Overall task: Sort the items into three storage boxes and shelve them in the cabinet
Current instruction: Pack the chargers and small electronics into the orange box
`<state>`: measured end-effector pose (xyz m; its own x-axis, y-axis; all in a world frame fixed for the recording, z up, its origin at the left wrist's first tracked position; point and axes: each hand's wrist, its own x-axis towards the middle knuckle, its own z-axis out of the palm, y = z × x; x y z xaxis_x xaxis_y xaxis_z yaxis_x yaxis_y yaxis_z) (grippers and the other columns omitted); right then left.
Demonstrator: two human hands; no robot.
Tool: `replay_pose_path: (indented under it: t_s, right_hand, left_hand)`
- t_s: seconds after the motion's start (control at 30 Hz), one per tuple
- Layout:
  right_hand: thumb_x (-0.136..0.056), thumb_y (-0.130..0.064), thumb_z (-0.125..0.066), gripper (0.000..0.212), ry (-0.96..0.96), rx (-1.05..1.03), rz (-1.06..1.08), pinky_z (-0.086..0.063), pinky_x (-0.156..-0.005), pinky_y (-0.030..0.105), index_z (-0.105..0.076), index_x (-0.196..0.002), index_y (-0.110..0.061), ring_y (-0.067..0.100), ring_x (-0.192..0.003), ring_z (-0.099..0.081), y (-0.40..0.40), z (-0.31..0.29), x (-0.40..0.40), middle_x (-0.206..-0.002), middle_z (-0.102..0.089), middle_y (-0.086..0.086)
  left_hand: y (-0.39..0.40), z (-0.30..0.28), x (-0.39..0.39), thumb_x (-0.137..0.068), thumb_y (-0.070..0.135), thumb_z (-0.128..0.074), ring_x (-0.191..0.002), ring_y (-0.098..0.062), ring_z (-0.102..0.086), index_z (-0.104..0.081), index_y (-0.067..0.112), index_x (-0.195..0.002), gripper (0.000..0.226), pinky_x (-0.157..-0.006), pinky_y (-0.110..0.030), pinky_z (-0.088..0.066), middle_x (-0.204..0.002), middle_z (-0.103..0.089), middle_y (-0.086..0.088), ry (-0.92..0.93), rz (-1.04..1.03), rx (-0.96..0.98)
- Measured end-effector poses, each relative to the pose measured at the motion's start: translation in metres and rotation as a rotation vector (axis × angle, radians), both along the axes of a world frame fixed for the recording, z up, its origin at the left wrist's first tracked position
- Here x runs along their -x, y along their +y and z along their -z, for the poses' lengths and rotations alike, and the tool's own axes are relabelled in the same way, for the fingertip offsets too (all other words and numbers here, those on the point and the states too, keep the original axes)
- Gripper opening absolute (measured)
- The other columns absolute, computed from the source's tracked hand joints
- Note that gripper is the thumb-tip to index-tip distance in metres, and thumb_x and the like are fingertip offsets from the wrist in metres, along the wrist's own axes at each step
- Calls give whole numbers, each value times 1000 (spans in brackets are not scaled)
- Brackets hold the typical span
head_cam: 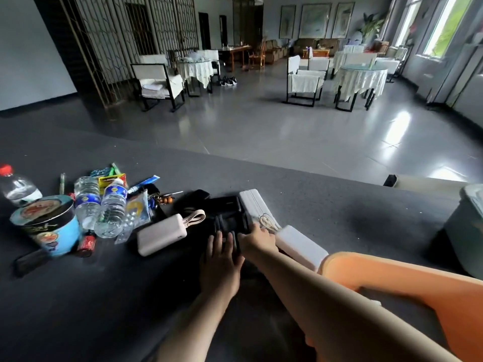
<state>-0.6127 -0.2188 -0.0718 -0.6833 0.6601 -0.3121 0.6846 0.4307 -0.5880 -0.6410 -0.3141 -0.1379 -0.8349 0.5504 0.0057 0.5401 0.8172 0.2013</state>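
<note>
Both hands reach forward onto a cluster of black devices (227, 218) lying on the dark grey table (326, 205). The left hand (222, 259) lies flat with straight fingers spread over the near edge of that black cluster, and the right hand (257, 239) sits just beside it at its 2 o'clock, fingers bent down onto the black pile where it meets a flat white box (257, 207); whether those fingers actually grip anything cannot be told. The two hands are close together, almost touching. At the right hand's 4 o'clock, touching the wrist, lies a smooth white block (300, 246). At the left hand's 9 o'clock sits a pale rounded power bank (160, 237) with a looped strap. Further out at 10 o'clock is the heap of other items: two clear ribbed water bottles (104, 205), a round blue tub (49, 226) with a printed lid, a small red can (87, 245), and crinkled snack packets (115, 177), mostly hidden behind the bottles. A red-capped bottle (15, 186) is cut off at the left edge. At 3 o'clock a grey box (467, 231) is cropped by the frame, and an orange plastic shape (418, 283) lies under the right forearm. The black items blur into one another and cannot be told apart.
</note>
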Motion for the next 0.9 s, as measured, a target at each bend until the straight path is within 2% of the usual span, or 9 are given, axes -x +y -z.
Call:
replay_pose_path:
  t_s: [0.1, 0.2, 0.33, 0.47, 0.5, 0.57, 0.73, 0.83, 0.9]
  right_hand:
    - [-94, -44, -42, 50, -11, -119, 10, -33, -103, 41, -37, -139, -24, 28, -134, -31, 1, 18, -1, -147, -35, 4]
    - [-90, -52, -50, 59, -10, -213, -26, -37, -100, 42, -34, -139, -23, 27, -133, -33, -1, 29, -6, -146, -33, 3]
    - [-86, -54, -58, 73, -59, -335, -71, -41, -96, 39, -27, -141, -19, 29, -130, -34, -6, 34, -8, -140, -38, 11]
    - [-79, -55, -67, 88, -111, -339, -78, -41, -97, 38, -21, -144, -19, 32, -129, -35, -3, 28, -6, -135, -42, 16]
    - [-79, -54, -68, 88, -114, -328, -72, -41, -96, 39, -21, -145, -19, 33, -128, -35, -3, 27, -5, -135, -42, 16]
    - [-80, -51, -69, 84, -106, -292, -47, -41, -96, 39, -23, -142, -19, 34, -127, -36, -2, 27, -3, -134, -44, 17]
    - [-77, -47, -71, 71, 91, -191, 64, -42, -94, 38, -37, -131, -17, 34, -122, -44, 0, 12, -4, -128, -54, 14]
    - [-75, -49, -72, 66, 257, -169, 56, -45, -87, 35, -42, -127, -22, 32, -112, -55, 3, -26, -22, -119, -61, 11]
    - [-71, -50, -75, 65, 392, -126, 53, -49, -82, 33, -46, -125, -30, 26, -103, -60, 8, -57, -51, -110, -65, 4]
  left_hand:
    - [-15, 5, 8, -94, 45, -1, -147, -17, 5, -4, 30, -152, 60, -117, -35, -14, -161, 2, 1, 34, 68, -86]
    - [-33, 5, 14, -100, 46, -22, -147, -14, 3, -11, 38, -150, 52, -116, -36, -17, -160, -1, 5, -46, 98, -169]
    - [-46, 1, 16, -96, 38, -40, -146, -16, -5, -24, 42, -146, 53, -111, -37, -20, -160, -7, 6, -28, 41, -181]
    - [-37, -1, 21, -87, 51, -52, -135, -25, -30, -41, 30, -130, 49, -100, -39, -32, -151, -29, -4, -8, -76, -195]
    - [-34, -1, 22, -85, 55, -54, -129, -26, -37, -41, 27, -127, 52, -95, -39, -35, -145, -37, -5, 4, -104, -188]
    - [-32, 1, 25, -83, 57, -55, -124, -25, -41, -35, 24, -133, 63, -94, -38, -36, -140, -41, -4, 7, -123, -170]
    - [-34, 1, 30, -84, 57, -55, -126, -30, -40, -29, 22, -144, 74, -97, -43, -35, -141, -43, -7, -44, -131, -209]
    - [-34, -11, 27, -80, 60, -57, -131, -30, -38, -32, 22, -145, 79, -104, -47, -34, -145, -42, -8, -256, -160, -410]
    - [-31, -27, 19, -76, 65, -58, -128, -29, -44, -36, 26, -143, 80, -102, -48, -38, -143, -46, -5, -254, -115, -555]
